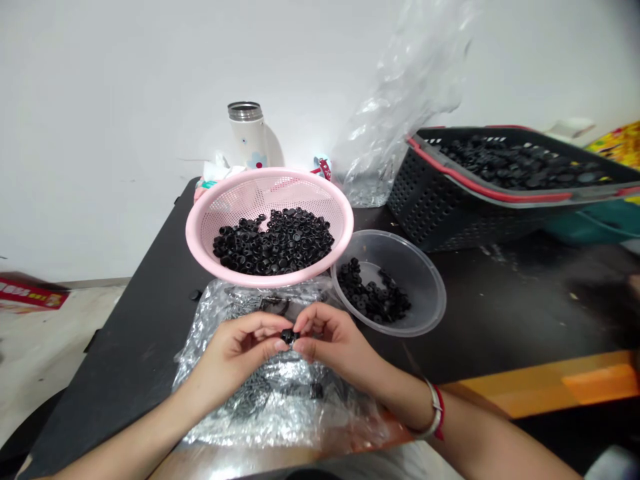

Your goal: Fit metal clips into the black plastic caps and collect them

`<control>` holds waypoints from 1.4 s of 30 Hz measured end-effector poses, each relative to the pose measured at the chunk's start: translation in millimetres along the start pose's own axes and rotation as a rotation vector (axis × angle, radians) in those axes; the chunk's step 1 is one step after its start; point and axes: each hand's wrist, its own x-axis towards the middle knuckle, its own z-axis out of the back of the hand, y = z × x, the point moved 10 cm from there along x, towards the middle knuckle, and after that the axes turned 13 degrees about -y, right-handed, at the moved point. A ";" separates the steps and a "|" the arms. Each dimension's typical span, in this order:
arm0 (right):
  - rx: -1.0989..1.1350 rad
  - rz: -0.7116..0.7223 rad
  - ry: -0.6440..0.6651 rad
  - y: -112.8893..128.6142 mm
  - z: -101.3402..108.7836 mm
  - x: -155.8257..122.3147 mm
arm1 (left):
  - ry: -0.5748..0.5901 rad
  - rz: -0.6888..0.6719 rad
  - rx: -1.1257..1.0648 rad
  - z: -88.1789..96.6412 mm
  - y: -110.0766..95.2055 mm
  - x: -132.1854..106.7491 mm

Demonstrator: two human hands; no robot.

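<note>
Over a crinkled plastic bag [280,413] at six o'clock, a small black piece [288,337] pinched between both hands, lifted just clear of the bag. Left hand [235,353] curled nearly shut, its thumb and fingertips closed on the piece from the nine o'clock side. Right hand [335,340] curled the same way, closed on the piece from the three o'clock side, with a white band [434,413] and a red cord [439,412] around that wrist. Just beyond the fingertips at twelve o'clock, a pink basket [200,227] with holes in its sides, tilted toward the hands, holding a heap of black pieces [273,243]. At one o'clock, a clear plastic bowl [425,293] touching the pink basket, with a smaller heap of black pieces [373,293] inside. Farther off at two o'clock, a dark gray basket [425,213] with a red rim, filled with more black pieces [515,160]. Beside it, a second plastic bag [395,113] propped against a white wall [100,133]. Near that wall at twelve o'clock, a white bottle [249,133] with a steel top. At ten o'clock, one loose black piece [195,295] on a dark table [125,347], near the pink basket.
</note>
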 end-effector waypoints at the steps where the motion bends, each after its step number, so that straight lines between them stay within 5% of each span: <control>1: 0.003 -0.002 -0.005 -0.2 0.3 0.1 | -0.001 -0.005 0.003 0.2 -0.9 -0.3; 28: -0.050 0.014 -0.060 -1.1 3.9 0.1 | -0.032 -0.032 0.058 -1.2 2.9 -2.5; 42: -0.044 0.005 -0.031 -2.8 1.6 -3.9 | -0.109 -0.350 0.360 1.7 -18.3 -11.4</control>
